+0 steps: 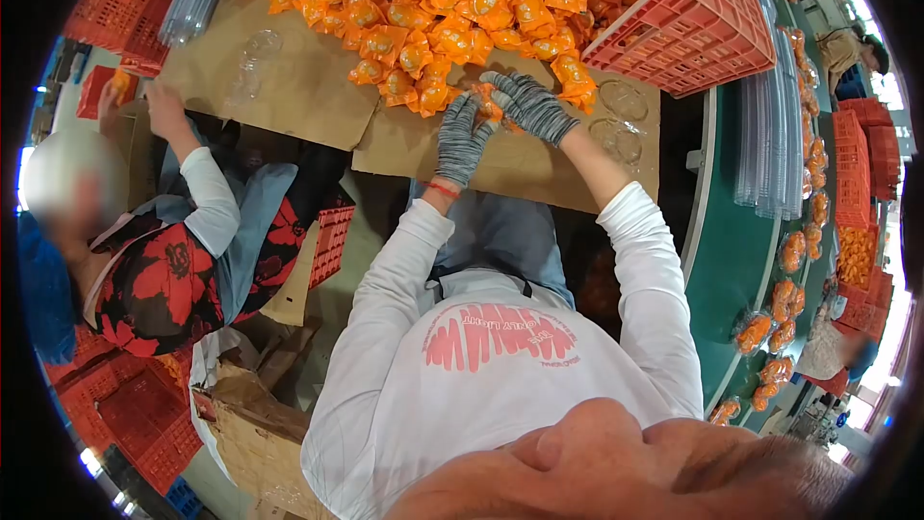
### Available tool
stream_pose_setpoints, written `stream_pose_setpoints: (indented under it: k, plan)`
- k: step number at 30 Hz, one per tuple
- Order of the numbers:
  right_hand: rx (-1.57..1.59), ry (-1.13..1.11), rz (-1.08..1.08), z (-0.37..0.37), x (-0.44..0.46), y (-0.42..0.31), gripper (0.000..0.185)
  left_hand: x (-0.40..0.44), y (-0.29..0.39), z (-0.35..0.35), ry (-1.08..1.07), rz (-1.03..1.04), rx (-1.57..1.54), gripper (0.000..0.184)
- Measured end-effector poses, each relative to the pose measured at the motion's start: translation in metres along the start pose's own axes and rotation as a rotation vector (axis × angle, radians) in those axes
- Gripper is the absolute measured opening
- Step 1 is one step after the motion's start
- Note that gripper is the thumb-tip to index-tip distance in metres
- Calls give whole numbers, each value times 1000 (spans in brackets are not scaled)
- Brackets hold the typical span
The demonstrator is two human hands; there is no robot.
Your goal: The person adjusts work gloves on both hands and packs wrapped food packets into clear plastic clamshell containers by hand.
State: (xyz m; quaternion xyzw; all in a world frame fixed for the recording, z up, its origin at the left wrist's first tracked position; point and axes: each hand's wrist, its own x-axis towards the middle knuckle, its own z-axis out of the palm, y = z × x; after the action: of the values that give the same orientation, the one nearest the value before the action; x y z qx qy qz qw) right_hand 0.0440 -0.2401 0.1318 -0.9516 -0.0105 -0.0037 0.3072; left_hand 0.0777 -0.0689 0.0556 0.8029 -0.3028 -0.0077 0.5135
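Both my hands wear grey striped knit gloves and meet over the cardboard-covered table, at the near edge of a pile of oranges in orange wrappers (452, 0). My left hand (463, 143) is closed, its fingertips on a wrapped orange (491, 108). From the other side my right hand (531, 108) is closed on the same orange, its fingers bent over the top. The gloves cover most of that orange. Right of my right hand lies a clear plastic container (616, 141) with round cups, on the cardboard (539, 173).
A red crate (698, 24) tips toward the pile at the right. Beyond it, stacked clear plastic containers (765, 135) lie by a green conveyor (727, 299) carrying packed oranges (754, 332). A co-worker (192, 250) sits at the left, near another clear container (252, 63).
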Motion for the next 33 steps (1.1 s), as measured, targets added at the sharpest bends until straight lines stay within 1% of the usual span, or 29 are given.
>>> stream_pose_setpoints:
  k: [3, 6, 8, 9, 11, 12, 14, 16, 18, 20, 21, 23, 25, 30, 32, 33]
  plan:
    - [40, 21, 7, 1, -1, -3, 39, 4, 13, -10, -12, 32, 179, 48]
    - [40, 50, -24, 4, 1, 3, 39, 19, 20, -15, -93, -131, 105, 42]
    - [-31, 71, -60, 5, -4, 0, 39, 25, 20, -16, -92, -126, 120, 38]
    - [-67, 81, -115, 6, -5, 0, 39, 25, 20, -17, -90, -121, 126, 35]
    - [-132, 100, -227, 10, -7, 4, 40, 16, 23, -15, -7, -128, 33, 33]
    - [-271, 133, -341, 12, -7, 8, 41, 13, 24, -15, 32, -130, -11, 32]
    - [-546, 193, -570, 14, -6, 16, 43, 0, 0, 1, 185, -243, -112, 28]
    - [-442, 123, -402, 15, -9, 3, 44, -4, 8, -4, 250, -390, -259, 25]
    - [-382, 77, -268, 14, -12, -8, 44, -12, 23, -18, 222, -588, -444, 24]
    - [-358, 60, -174, 11, -11, -13, 44, -11, 37, -25, -44, -821, -722, 21]
    - [-351, 70, -163, 8, -13, -19, 43, -11, 41, -30, -179, -918, -861, 21]
    - [-313, 97, -182, 5, -17, -30, 42, -21, 47, -28, -196, -845, -1055, 21]
    - [-331, 158, -278, 12, -18, -27, 41, -24, 58, -32, -173, -842, -1026, 21]
    - [-439, 169, -286, 8, -20, -41, 41, -23, 54, -21, -94, -926, -1091, 17]
    - [-477, 178, -352, 10, -17, -34, 40, -25, 43, -12, -65, -970, -1155, 15]
    - [-497, 182, -377, 9, -17, -37, 39, -24, 43, -12, -51, -945, -1121, 14]
